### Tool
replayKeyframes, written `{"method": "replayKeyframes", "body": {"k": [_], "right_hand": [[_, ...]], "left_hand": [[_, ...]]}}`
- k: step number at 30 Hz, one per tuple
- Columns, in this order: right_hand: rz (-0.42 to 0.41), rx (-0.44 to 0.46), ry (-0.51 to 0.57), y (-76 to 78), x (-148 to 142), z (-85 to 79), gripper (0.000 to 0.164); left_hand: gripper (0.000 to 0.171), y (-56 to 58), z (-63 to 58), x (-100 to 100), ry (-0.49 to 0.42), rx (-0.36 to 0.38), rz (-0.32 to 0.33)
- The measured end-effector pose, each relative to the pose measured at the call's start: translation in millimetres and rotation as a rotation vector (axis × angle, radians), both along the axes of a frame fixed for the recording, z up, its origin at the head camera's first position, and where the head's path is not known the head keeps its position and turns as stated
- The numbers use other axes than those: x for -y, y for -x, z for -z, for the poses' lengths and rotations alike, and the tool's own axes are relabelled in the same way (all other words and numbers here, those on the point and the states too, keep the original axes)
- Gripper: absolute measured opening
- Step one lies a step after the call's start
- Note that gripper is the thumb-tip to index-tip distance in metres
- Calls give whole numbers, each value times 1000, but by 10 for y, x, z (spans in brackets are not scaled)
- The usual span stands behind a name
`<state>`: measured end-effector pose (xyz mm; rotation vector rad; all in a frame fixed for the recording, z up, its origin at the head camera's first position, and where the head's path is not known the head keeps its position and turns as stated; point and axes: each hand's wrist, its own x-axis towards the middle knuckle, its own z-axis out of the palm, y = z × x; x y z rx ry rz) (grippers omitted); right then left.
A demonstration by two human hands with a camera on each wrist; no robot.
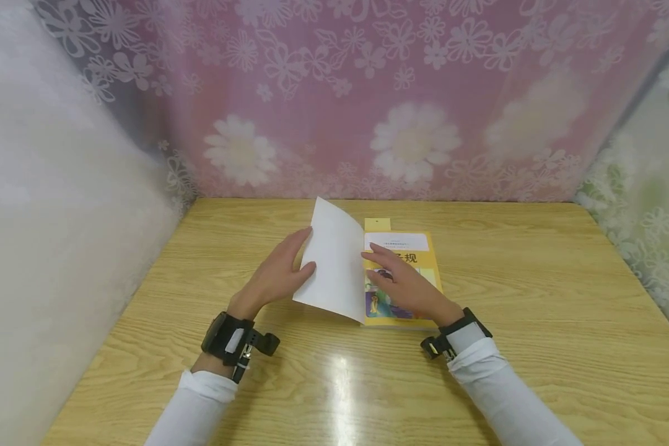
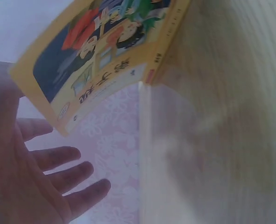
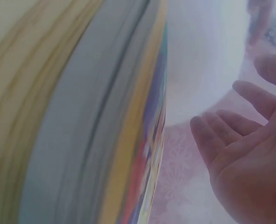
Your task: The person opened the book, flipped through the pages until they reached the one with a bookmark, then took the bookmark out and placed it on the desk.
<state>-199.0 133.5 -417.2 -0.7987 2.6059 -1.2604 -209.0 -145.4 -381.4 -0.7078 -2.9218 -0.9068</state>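
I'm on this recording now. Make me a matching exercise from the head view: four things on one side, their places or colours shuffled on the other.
Things
1. left hand
2. raised cover
3. right hand
4. backdrop

Places or colours
A. pink with white flowers
B. over the yellow-bordered printed face of the book
C. at the outer edge of the lifted white sheet
D. plain white on the side facing the head camera

Right pairs: 1-C, 2-D, 3-B, 4-A
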Motion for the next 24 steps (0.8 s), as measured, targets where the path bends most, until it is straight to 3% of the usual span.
{"method": "replayKeyframes", "body": {"k": [7,14,20,24], "right_hand": [[-4,9,-6,-22,-230,56,50],[19,16,-60,-33,-454,93,51],[9,-11,-128,-53,-650,138,54],[0,-15,-161,-74,-788,177,63]], "left_hand": [[58,-17,173,35,103,38,-23],[52,-16,333,31,195,-23,-29],[53,-17,401,-8,248,-70,84],[55,-27,434,-54,206,28,129]]}}
